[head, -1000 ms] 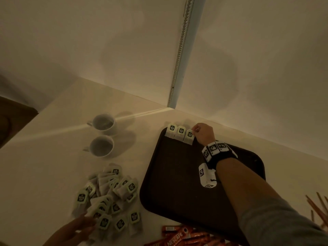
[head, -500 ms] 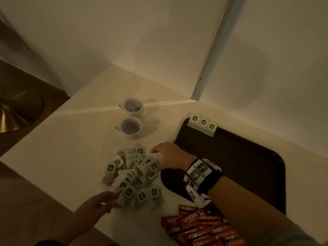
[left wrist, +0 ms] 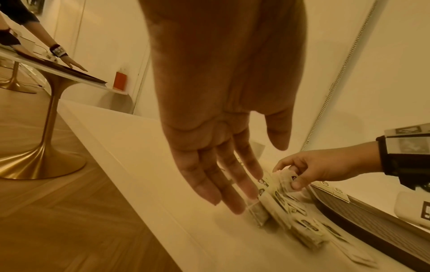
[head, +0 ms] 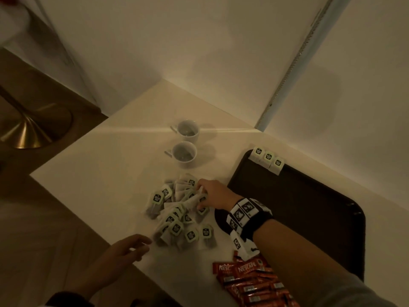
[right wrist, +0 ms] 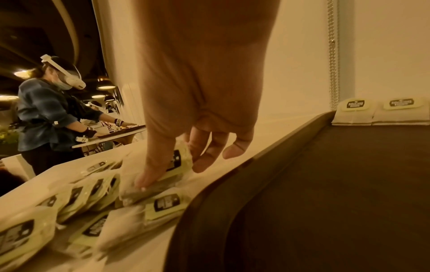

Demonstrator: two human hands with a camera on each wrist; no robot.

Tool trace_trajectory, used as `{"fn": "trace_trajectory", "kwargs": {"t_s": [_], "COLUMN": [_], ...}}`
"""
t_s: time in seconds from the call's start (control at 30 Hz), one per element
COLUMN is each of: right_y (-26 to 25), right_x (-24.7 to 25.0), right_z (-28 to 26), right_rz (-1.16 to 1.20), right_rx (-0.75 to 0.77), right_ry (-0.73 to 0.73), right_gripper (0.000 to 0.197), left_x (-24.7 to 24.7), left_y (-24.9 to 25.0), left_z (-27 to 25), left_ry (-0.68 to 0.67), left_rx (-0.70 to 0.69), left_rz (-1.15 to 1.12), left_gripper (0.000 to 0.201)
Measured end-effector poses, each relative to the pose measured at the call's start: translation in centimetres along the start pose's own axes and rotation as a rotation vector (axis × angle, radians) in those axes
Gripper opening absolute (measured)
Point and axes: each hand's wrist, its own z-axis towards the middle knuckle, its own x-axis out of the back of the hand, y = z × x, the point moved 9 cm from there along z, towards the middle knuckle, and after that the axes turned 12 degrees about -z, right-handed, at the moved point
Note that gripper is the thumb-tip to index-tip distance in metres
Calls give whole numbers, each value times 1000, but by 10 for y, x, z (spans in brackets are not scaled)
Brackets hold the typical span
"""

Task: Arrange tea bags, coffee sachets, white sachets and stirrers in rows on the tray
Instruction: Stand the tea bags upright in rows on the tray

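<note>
The tray (head: 309,209) lies to the right of the loose pile of tea bags (head: 177,213) on the table (head: 99,173), with a row of three bags (head: 267,157) begun along its far rim. The right hand (head: 212,194) sits on the pile's tray-side edge, thumb and fingers pinching one bag (right wrist: 172,165) tipped up on its side. The row's open end lies forward and to the right of that grip, across the tray's near rim, so this hand is much the nearer one. The left hand (head: 124,251) hovers at the pile's near-left edge, fingers spread and straight, holding nothing.
</note>
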Motion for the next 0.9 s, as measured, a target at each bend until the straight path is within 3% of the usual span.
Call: {"fn": "trace_trajectory", "kwargs": {"t_s": [0.1,0.2,0.4,0.5,0.63,0.77,0.83,0.9], "right_y": [-5,-8,-17,-20,-29,-48,-57,-62], "right_x": [-4,-5,8,21,56,89,106,122], "right_z": [0,2,1,-5,-22,-46,-56,-63], "right_rz": [5,13,88,134,261,372,367,360], "right_rx": [5,5,86,130,156,199,225,245], "right_ry": [-9,24,112,108,63,-65,-69,-48], "right_gripper": [58,52,32,30,26,25,28,30], "left_x": [4,8,5,-1,-3,-4,-17,-41], "left_y": [0,-1,9,35,87,151,182,204], "left_z": [-2,-5,-3,1,23,44,52,58], "left_ry": [5,11,-14,-48,15,120,14,-188], "left_rx": [-4,-25,-36,-88,-238,-371,-414,-384], "left_rz": [-33,-45,-14,-11,-77,-249,-319,-384], "left_gripper": [12,20,14,36,10,25,38,52]}}
